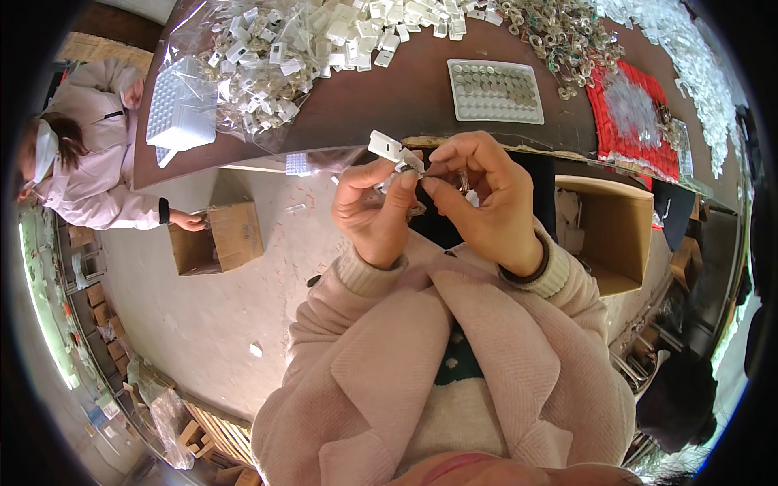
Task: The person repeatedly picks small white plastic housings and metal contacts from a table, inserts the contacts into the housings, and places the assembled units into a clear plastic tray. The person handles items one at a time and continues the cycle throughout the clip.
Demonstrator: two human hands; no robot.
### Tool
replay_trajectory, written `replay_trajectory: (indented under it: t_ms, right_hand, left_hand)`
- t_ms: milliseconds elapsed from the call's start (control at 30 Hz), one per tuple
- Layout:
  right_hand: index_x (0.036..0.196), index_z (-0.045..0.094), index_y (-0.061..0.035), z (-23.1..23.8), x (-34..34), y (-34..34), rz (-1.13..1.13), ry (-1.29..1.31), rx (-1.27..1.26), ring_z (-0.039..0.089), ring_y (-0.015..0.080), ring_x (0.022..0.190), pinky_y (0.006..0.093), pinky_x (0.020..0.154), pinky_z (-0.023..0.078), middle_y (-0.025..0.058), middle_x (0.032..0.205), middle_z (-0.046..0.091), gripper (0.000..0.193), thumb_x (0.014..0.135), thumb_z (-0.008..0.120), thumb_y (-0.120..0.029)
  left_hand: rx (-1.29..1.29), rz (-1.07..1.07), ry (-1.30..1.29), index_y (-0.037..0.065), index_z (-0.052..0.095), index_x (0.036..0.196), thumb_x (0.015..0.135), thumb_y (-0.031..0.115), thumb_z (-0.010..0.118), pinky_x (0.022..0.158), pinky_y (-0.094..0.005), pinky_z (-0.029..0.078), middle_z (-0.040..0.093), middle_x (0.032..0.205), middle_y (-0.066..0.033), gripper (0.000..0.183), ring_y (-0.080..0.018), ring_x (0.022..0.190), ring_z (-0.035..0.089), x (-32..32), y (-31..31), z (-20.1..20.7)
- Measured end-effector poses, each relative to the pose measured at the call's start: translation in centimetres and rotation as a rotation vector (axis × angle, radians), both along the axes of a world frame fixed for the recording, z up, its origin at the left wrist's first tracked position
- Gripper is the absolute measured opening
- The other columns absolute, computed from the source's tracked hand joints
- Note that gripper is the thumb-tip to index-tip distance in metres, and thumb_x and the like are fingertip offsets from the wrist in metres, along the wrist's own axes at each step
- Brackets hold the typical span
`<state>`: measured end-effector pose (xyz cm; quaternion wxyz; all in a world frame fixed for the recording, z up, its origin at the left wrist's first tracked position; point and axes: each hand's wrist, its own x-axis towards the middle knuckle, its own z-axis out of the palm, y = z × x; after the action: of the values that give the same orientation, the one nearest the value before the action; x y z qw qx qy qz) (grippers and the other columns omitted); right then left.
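Observation:
Just off the table's front edge, my hands meet in front of my chest. My left hand (pixel 374 212) is closed, with thumb and fingers pinching a small white plastic casing (pixel 386 147) that sticks up past the fingertips. Thumb and forefinger of my right hand (pixel 489 201) pinch at the casing's near end; what lies between them is too small to make out. Small clear and white pieces show among the curled fingers of the right hand. Beyond the hands, a white tray (pixel 486 116) holds rows of round silver button cells (pixel 496 83), its near rows without cells.
White casings (pixel 348 36) and bagged parts (pixel 259 97) heap at the table's back left, beside stacked trays (pixel 180 109). Wired parts (pixel 559 36), a red cloth (pixel 660 134) and translucent pieces (pixel 697 81) lie right. Cardboard boxes (pixel 239 235) (pixel 620 227) stand below; another person (pixel 101 154) reaches into the left one.

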<state>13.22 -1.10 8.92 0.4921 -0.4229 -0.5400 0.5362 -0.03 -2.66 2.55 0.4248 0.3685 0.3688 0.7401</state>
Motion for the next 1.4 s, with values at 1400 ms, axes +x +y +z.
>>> replay_trajectory:
  t_ms: [1400]
  right_hand:
    - [0.095, 0.067, -0.0098, -6.2, 7.3, 10.8, -0.251, -1.031, 0.474, 0.065, 0.0302, 0.084, 0.0394, 0.069, 0.053, 0.0081, 0.091, 0.066, 0.016, 0.081, 0.069, -0.003]
  left_hand:
    - [-0.35, -0.504, -0.554, 0.013, 0.065, 0.107, 0.096, 0.008, 0.063, 0.049, -0.0208, 0.042, 0.073, 0.1, -0.0164, 0.012, -0.0083, 0.062, 0.058, 1.0, 4.8, -2.4]
